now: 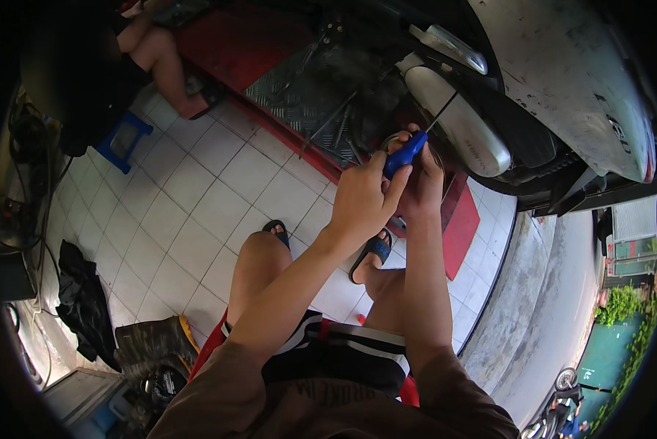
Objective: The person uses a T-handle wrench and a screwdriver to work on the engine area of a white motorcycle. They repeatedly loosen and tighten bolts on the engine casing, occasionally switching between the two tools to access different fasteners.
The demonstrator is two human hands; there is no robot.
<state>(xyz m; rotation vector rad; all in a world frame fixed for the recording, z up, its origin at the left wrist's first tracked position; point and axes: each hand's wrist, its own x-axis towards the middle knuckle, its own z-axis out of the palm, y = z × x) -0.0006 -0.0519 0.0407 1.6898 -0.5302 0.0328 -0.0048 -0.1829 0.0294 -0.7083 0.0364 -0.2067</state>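
Both my left hand (pixel 363 199) and right hand (pixel 425 179) grasp the blue-handled metal screwdriver (pixel 406 154), its shaft reaching far right to the grey scooter casing (pixel 466 132).

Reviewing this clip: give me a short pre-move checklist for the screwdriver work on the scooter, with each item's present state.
1. Left hand wrapped on the blue-handled screwdriver: ok.
2. Right hand steadying behind the handle: ok, partly hidden.
3. Shaft tip seated at the silver cover: cannot tell, too small.
4. Both sandalled feet flat on the tiled floor: ok.
5. Loose tools lying on the checker-plate ramp near the work: not ok.
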